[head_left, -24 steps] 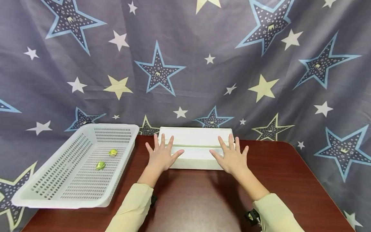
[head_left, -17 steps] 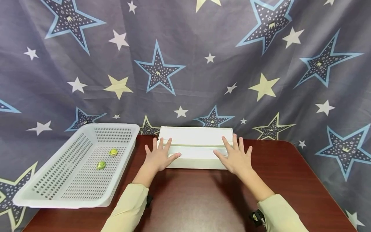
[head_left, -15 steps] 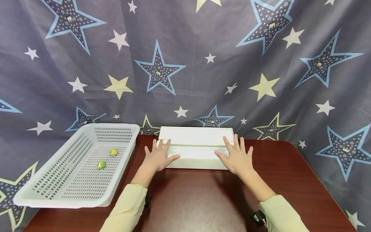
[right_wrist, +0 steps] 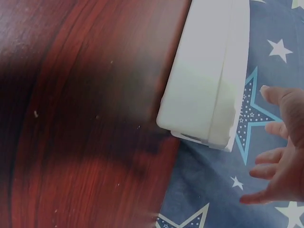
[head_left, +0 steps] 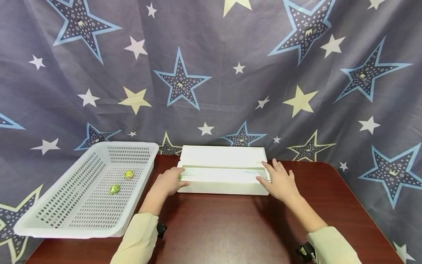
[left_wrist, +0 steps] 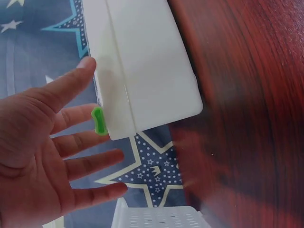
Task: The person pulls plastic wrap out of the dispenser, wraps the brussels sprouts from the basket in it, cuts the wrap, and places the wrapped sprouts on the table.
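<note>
A long white box (head_left: 221, 187) lies across the back of the table, its flat lid (head_left: 224, 156) raised behind a trough lined with clear, shiny film (head_left: 224, 174). This looks like a cling film dispenser. My left hand (head_left: 169, 181) is at its left end, thumb and fingers apart around the corner, fingertips right by a small green tab (left_wrist: 99, 121). At the right end my right hand (head_left: 279, 181) hovers with loosely spread fingers, thumb near the box's front corner. In the right wrist view, a gap shows between that hand and the box.
A white perforated plastic basket (head_left: 74, 231) stands on the left, with two small green, sprout-like vegetables (head_left: 114, 189) inside. The dark red-brown table (head_left: 211, 227) extends toward me. A grey curtain (head_left: 211, 84) printed with stars hangs right behind the table.
Both hands have moved apart, from over the box to its two ends, and sit slightly lower. The left fingers have drawn together. Box and basket have stayed put.
</note>
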`<state>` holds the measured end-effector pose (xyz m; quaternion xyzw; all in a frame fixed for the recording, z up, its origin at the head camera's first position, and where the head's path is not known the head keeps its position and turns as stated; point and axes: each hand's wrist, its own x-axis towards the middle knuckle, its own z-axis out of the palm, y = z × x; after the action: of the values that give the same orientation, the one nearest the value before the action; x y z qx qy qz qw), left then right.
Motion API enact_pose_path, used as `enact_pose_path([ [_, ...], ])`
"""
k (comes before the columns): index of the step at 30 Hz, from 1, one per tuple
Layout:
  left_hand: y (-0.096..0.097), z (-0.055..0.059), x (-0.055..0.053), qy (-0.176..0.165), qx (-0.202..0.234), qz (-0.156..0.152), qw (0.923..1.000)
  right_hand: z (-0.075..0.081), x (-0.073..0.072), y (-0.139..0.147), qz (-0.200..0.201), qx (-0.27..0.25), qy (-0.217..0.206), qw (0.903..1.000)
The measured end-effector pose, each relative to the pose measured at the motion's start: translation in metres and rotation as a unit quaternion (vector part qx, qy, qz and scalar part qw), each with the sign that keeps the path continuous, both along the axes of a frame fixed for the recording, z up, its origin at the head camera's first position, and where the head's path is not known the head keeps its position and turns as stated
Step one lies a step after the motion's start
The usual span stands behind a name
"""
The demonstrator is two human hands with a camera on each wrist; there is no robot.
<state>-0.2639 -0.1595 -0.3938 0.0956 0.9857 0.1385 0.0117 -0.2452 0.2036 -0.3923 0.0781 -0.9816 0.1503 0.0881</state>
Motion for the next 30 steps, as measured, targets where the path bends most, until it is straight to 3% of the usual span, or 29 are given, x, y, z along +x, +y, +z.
enact_pose_path([
  [7, -0.005, -0.003, 0.0, 0.018, 0.035, 0.006, 0.9992, -0.002, -0.002, 0.008, 0.015, 0.001, 0.046, 0.9988],
  [15, -0.01, -0.013, 0.0, 0.037, 0.122, 0.008, 0.9917, -0.008, -0.003, 0.016, 0.024, -0.004, 0.048, 0.9985],
  [24, -0.011, -0.02, -0.001, 0.076, 0.136, 0.01, 0.9878, -0.014, -0.006, 0.019, 0.03, -0.015, 0.047, 0.9983],
  [30, -0.008, -0.021, -0.004, 0.101, 0.118, 0.024, 0.9876, -0.015, -0.009, 0.02, 0.035, -0.024, 0.036, 0.9984],
])
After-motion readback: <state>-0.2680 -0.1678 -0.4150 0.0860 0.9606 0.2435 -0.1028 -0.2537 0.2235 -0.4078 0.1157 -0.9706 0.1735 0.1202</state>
